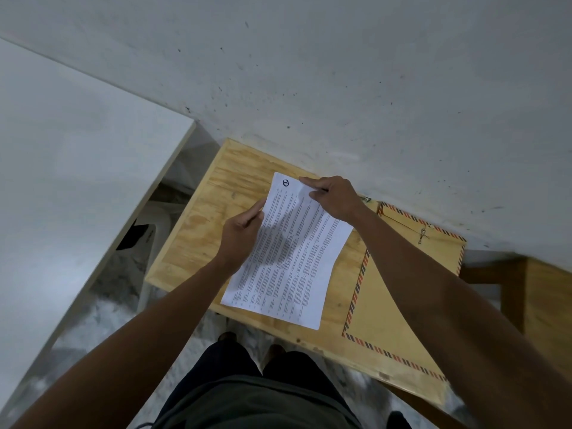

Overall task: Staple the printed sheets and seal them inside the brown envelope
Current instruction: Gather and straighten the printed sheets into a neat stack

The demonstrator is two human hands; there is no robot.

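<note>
The printed sheets [297,258] are white pages full of small text, lying in the middle of a small plywood table [198,224]. My left hand [244,230] pinches their left edge near the top. My right hand [334,196] presses on the top right corner, where the paper is slightly creased. The brown envelope [387,305], with a red and dark striped border and a string clasp, lies flat to the right of the sheets, partly under my right forearm. A small metal object [366,198] peeks out behind my right wrist; I cannot tell what it is.
A white wall [340,72] rises directly behind the table. A white tabletop [62,165] stands to the left with a gap between. Another wooden piece [544,298] sits at the right. My legs and shoes [227,337] are below the table's front edge.
</note>
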